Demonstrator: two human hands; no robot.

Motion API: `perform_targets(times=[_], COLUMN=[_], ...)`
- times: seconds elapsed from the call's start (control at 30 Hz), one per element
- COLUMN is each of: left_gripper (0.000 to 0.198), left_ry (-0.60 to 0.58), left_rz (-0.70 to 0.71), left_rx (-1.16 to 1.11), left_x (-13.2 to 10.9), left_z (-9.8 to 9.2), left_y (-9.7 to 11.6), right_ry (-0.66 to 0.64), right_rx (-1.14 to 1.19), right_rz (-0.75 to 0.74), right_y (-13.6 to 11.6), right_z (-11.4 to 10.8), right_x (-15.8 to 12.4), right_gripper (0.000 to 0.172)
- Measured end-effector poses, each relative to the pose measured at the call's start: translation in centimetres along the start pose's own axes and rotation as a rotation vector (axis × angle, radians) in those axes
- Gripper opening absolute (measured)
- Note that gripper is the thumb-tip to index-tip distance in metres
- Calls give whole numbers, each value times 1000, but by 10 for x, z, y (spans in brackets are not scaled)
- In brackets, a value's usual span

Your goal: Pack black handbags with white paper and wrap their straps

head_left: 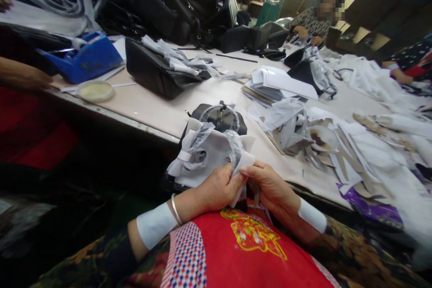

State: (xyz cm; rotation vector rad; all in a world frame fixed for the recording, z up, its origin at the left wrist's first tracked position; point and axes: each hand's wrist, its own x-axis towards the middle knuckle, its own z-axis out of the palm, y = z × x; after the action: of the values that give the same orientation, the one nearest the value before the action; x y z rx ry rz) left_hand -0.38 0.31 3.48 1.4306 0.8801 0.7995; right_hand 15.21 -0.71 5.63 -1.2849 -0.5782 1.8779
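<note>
Both hands, left hand [218,186] and right hand [270,184], pinch a white paper wrap [245,162] on the handle of a black handbag [221,119] at the table edge [135,119].

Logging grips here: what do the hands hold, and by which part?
Left hand and right hand pinch the white paper wrapping on the handle of the black handbag.

Black handbag [221,119] under white wrapping paper [205,153] at the bench's near edge; blue tray [86,60] at its left end, red apron [243,252] with yellow emblem
</note>
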Motion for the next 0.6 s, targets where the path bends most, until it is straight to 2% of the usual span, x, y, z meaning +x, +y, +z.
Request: perform_targets(times=[0.1, 0.23, 0.37, 0.47, 0.6], left_gripper=[34, 36, 33, 33, 33], left_ry=[-33, -17, 34, -4, -39], left_rz=[22, -7, -33, -72, -63], left_rx=[14, 6, -3, -34, -58], left_x=[-1, -4, -6, -6, -5], left_z=[-1, -1, 1, 3, 5], left_y=[-2, -7, -9, -9, -10], right_ry=[62, 86, -15, -108, -153], right_rx=[77, 14, -65, -150, -285], right_rz=[-24, -22, -39, -55, -35], right_y=[3, 8, 10, 7, 2], right_z=[7, 5, -5, -14, -21], right_x=[-2, -3, -6, -8, -5], right_gripper=[34, 33, 34, 34, 32])
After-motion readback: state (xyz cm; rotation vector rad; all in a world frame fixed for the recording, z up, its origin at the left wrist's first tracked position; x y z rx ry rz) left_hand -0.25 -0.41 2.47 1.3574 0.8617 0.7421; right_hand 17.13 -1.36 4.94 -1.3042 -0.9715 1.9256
